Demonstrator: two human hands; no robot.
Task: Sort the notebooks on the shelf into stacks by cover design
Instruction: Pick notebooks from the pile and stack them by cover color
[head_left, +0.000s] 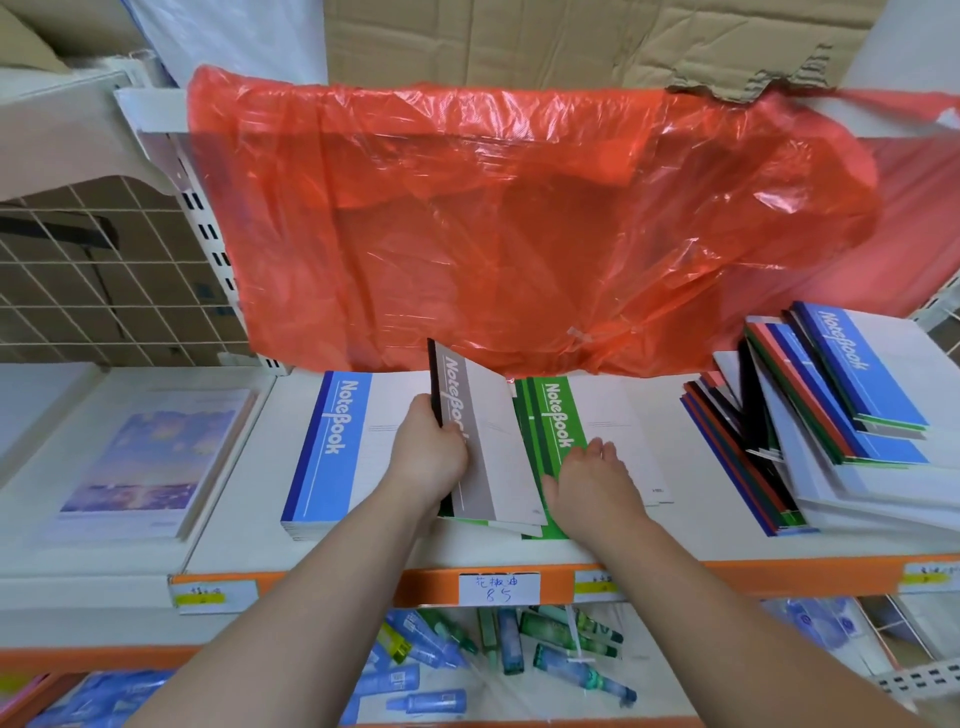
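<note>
- Forearms reach up from the bottom edge, hands apart. The left hand (428, 452) is curled round the black spine edge of a grey notebook (493, 447), which stands tilted over the left side of the green notebook stack (558, 415). The right hand (592, 483) lies flat, fingers relaxed, on that green stack's cover.
- "NoteBook" runs down the grey, green and blue cover bands.
- Below the green stack, a white tag (498, 590) on the shelf's orange edge (727, 574) has handwritten Chinese characters and "85". The yellow labels (200, 597) either side are too blurry to read.
- Left of the green stack sits a blue notebook stack (332, 441). Further left is a stack with a purple sky cover (140, 457), text unreadable.
- Right of the green stack a messy mixed pile (810, 415) leans over, with blue, red, green and black spines jumbled. Can't count them.
- Above the green stack a red plastic bag (519, 223) hangs down and hides the back of the shelf.
- Under the green stack, the lower shelf (649, 660) holds loose blue and green tubes (467, 660). No idea what they are.
</note>
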